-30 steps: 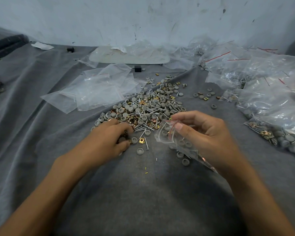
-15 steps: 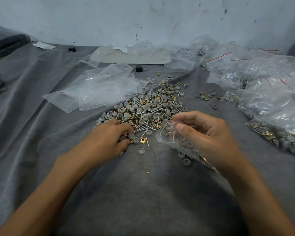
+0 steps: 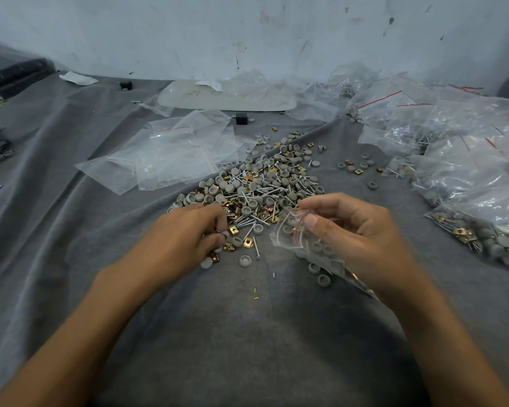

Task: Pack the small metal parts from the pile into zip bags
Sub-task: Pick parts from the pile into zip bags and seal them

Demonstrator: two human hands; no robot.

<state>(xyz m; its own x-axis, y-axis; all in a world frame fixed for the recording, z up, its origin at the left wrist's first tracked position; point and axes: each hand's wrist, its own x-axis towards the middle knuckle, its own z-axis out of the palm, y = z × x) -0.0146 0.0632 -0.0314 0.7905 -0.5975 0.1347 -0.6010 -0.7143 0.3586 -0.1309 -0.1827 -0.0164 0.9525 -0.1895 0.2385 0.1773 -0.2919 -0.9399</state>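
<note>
Screws, brass-coloured square clips and grey round caps lie heaped in a pile (image 3: 256, 183) on a grey cloth (image 3: 247, 333), just beyond a person's two bare hands. At the pile's near edge, the left hand (image 3: 182, 239) rests palm down with its fingers curled over a few loose pieces, a grey cap (image 3: 224, 234) pinched at its fingertips; whether more is gripped underneath cannot be told. Beside those fingers sit a brass clip (image 3: 248, 242), a single screw (image 3: 256, 249) and an upturned cap (image 3: 244, 260). To the right and a little apart, the right hand (image 3: 359, 239) pinches the red-striped mouth of a clear zip bag (image 3: 303, 245) between thumb and forefinger, the bag trailing back under the palm with several grey caps visible through the plastic. Two more caps (image 3: 319, 274) lie on the cloth just below the bag. Farther out on the left, beyond the pile, a spread of empty zip bags (image 3: 171, 154) overlaps on the cloth. Along the right edge, filled bags (image 3: 476, 177) are heaped, one nearest the right hand showing caps, clips and screws inside. A small scatter of caps and clips (image 3: 356, 167) sits between the pile and those bags. A scuffed pale wall (image 3: 247, 30) closes the scene behind.
</note>
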